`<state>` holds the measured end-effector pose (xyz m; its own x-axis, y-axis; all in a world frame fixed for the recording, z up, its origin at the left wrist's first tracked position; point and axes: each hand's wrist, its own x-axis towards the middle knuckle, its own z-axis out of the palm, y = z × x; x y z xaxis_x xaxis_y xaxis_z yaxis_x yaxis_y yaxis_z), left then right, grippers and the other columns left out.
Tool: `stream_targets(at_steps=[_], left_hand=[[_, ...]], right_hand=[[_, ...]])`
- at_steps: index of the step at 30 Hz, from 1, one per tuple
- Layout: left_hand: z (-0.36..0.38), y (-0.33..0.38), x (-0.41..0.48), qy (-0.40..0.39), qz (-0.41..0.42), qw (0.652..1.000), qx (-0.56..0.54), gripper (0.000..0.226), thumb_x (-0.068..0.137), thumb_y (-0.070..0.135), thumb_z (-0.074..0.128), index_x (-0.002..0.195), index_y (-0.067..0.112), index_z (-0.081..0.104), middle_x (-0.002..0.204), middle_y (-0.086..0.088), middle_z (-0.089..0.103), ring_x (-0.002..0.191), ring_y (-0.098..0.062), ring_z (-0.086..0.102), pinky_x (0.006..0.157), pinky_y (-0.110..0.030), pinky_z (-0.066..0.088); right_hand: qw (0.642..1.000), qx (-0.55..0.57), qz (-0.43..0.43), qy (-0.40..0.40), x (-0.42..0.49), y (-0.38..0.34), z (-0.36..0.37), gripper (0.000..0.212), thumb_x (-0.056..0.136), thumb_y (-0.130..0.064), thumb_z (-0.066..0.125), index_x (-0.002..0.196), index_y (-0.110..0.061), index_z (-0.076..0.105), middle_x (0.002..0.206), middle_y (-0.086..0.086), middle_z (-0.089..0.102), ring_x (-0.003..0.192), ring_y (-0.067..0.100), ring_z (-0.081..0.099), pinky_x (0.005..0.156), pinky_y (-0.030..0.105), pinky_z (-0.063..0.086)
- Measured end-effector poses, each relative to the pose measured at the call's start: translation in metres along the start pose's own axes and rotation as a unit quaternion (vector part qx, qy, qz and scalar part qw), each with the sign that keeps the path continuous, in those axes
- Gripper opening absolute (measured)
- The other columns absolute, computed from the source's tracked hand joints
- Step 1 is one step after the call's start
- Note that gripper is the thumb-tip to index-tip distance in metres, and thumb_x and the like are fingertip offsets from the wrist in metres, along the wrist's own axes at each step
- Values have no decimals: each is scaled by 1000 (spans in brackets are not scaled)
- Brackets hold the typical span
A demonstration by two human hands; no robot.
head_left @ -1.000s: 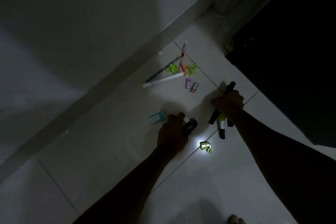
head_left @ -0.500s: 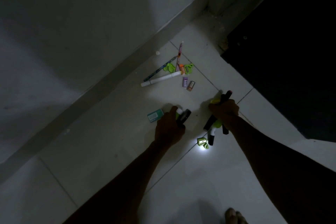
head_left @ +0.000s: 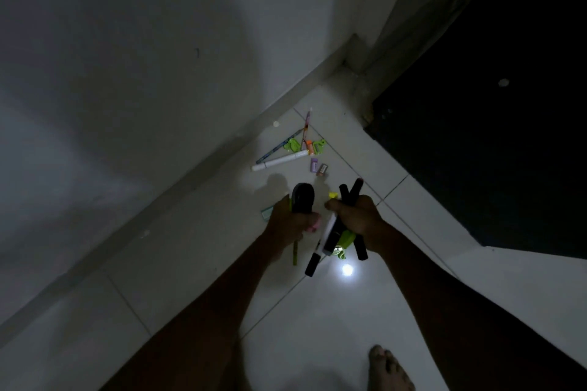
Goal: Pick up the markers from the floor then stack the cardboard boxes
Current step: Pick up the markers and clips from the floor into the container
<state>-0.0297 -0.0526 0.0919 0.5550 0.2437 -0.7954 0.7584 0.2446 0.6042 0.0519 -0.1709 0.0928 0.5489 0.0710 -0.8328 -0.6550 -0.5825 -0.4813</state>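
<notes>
My right hand (head_left: 357, 219) grips a bundle of markers (head_left: 330, 238), black, white and green ones, with ends sticking out above and below the fist. My left hand (head_left: 290, 222) holds a black oval object (head_left: 302, 197) together with a thin green stick (head_left: 295, 252). Both hands are lifted above the white tiled floor (head_left: 333, 311). Farther off, near the wall, lie a white marker (head_left: 281, 161), a blue pencil (head_left: 279, 146) and a pink pencil (head_left: 306, 127). No cardboard boxes are in view.
Green sharpeners (head_left: 317, 147), small purple and brown erasers (head_left: 318, 167) and a teal eraser (head_left: 266, 212) lie on the tiles. A grey wall and skirting (head_left: 190, 174) run along the left. A dark doorway (head_left: 492, 136) is at the right. My bare foot (head_left: 386, 368) shows at the bottom.
Both hands rose off the floor and drew closer together. The green sharpener that lay by the light spot now hangs in my right hand's bundle. The view tilted up.
</notes>
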Motion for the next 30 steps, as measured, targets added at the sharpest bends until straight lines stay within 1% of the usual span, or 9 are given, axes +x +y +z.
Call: stream_targets(at_steps=[4,9,11,15,18,21,24,27,30], left_hand=[[-5,37,-49,-19,-11,1000,2,12,61,7,63,54,11,54,44,2,52,44,-12,46,45,-17,37],[-19,83,-112,-17,-19,1000,12,21,71,0,64,56,9,53,50,-3,56,48,-13,56,54,-22,44],[-25,123,-156,-25,-8,999,25,15,68,3,64,60,6,52,42,0,55,43,-11,59,58,-26,45],[-22,173,-208,-33,-2,998,53,19,81,-4,59,67,6,50,48,-4,53,41,-12,55,41,-17,37],[-15,217,-259,-45,31,996,74,13,83,2,62,75,10,55,67,-11,57,55,-16,55,52,-22,46],[-10,258,-291,-42,78,994,71,17,85,8,67,101,6,62,81,-10,64,69,-16,61,60,-22,51],[-8,295,-324,-33,122,987,94,39,84,17,71,116,2,55,79,-4,62,66,-13,61,51,-20,48],[-9,326,-359,-32,149,984,95,39,87,21,68,115,13,42,73,-5,56,52,-15,52,41,-22,42],[-11,354,-386,-53,174,981,73,47,90,20,66,122,18,31,61,-8,53,48,-21,47,42,-26,42]], right_hand=[[1000,16,-8,-7,-53,-30,-13,22,84,-10,67,66,-10,55,65,7,54,58,17,53,54,25,44],[999,28,0,-18,-130,-74,-42,16,84,-11,69,72,-10,57,70,7,57,63,17,55,60,26,46],[1000,28,-5,-8,-181,-105,-61,17,84,-10,68,71,-10,58,70,7,57,63,16,55,59,25,45],[999,30,-17,-10,-244,-138,-80,17,83,-9,69,70,-8,58,68,7,57,62,17,56,58,25,46],[998,37,-45,-3,-299,-168,-100,16,83,-10,68,70,-7,58,67,8,57,61,17,56,56,25,45],[996,49,-74,18,-335,-197,-116,17,83,-10,66,67,-9,59,68,10,58,61,18,57,61,26,47],[992,59,-104,39,-372,-224,-133,21,84,-8,65,65,-12,58,64,8,56,58,16,55,56,26,45],[989,65,-122,61,-404,-248,-153,22,83,-8,66,64,-12,56,62,6,53,55,14,52,51,24,42],[986,64,-134,81,-431,-270,-170,18,81,-8,69,66,-11,58,68,9,56,62,20,55,56,27,46]])
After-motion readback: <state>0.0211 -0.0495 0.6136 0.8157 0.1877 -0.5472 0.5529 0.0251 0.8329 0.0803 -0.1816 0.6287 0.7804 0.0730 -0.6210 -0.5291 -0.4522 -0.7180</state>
